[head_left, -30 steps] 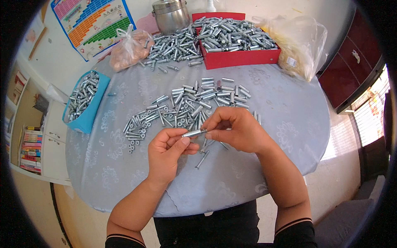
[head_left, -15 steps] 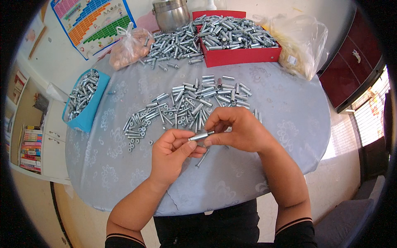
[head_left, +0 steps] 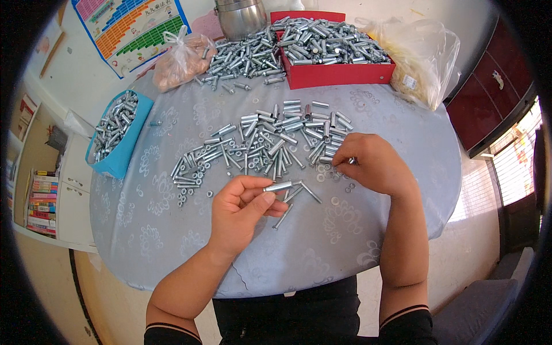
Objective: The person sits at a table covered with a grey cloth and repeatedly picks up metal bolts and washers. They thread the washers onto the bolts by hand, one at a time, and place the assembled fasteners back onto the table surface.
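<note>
Between the thumb and fingers of my left hand (head_left: 237,213) is a shiny metal sleeve anchor (head_left: 279,187), held nearly level above the table. My right hand (head_left: 376,164) is at the right edge of the loose parts, its fingertips pinched together low by some flat washers (head_left: 325,173); what they hold, if anything, is too small to make out. Just beyond my hands spreads a pile of silver sleeves (head_left: 292,126), long bolts (head_left: 278,164) and nuts (head_left: 201,167). Two or so loose bolts lie beside my left fingers, one a slim bolt (head_left: 283,217) pointing toward me.
A red box (head_left: 339,76) heaped with assembled anchors stands at the back, more anchors (head_left: 244,56) piled left of it. Around them are a metal pot (head_left: 241,20) and two plastic bags (head_left: 183,62). A blue bin (head_left: 127,152) of anchors sits at the table's left edge.
My right hand has left the anchor and moved right and away from me to the washers. My left hand keeps hold of the anchor in nearly the same place.
</note>
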Motion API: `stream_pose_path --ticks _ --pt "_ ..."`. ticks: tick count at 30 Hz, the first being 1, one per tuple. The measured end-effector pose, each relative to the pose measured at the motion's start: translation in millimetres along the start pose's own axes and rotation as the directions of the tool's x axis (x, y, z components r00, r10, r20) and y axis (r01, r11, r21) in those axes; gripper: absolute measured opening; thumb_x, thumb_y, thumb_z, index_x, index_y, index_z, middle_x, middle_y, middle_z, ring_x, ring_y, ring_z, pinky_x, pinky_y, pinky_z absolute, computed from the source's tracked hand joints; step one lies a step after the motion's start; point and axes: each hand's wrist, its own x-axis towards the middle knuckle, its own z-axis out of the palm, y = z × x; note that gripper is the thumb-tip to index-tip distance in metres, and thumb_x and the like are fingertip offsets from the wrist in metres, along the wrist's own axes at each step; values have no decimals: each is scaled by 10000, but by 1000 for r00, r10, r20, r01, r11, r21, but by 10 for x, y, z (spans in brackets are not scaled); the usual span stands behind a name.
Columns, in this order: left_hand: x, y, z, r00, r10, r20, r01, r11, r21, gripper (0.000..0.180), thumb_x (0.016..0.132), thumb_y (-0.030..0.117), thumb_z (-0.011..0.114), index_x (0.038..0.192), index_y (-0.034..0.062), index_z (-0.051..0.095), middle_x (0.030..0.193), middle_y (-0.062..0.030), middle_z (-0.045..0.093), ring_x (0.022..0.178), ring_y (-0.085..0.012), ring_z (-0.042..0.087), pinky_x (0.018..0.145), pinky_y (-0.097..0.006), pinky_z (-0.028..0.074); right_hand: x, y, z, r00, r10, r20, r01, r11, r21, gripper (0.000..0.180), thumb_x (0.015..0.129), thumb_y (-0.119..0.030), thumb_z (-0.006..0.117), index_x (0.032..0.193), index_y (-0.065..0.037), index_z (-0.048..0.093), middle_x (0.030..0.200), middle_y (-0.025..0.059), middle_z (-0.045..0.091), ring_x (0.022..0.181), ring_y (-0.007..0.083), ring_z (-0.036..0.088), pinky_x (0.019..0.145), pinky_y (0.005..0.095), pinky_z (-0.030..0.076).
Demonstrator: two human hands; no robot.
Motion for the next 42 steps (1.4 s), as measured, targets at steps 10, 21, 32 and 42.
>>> stream_pose_path --ticks 10,21,32,42 --pt "12 -6 -11 1000 -6 5 6 1000 10 173 908 3 577 1079 -14 555 989 -168 688 786 -206 698 674 -316 597 27 -53 115 996 29 80 -18 991 -132 80 751 -112 644 808 -106 700 818 91 614 823 296 611 723 411 493" --pt "15 7 -11 999 -24 -28 23 1000 -5 165 916 8 562 1080 -4 553 1011 -178 684 784 -198 694 673 -310 590 138 -381 147 997 77 -21 -57 870 490 90 786 -46 703 846 -31 637 748 51 631 685 142 598 622 283 480" --pt "24 17 -21 998 -18 -58 16 1000 -22 163 929 48 576 1083 -2 557 1014 -188 682 783 -197 695 677 -309 591 192 -405 380 984 174 -43 -78 635 769 65 820 -14 695 845 -7 635 764 3 625 689 53 559 605 225 467" --pt "29 5 -19 996 -15 -83 11 999 -48 149 936 56 567 1076 5 563 1007 -176 686 769 -190 692 664 -306 589 204 -456 415 982 191 6 -116 573 811 70 826 -1 691 885 -3 654 811 13 651 734 65 596 652 225 490"
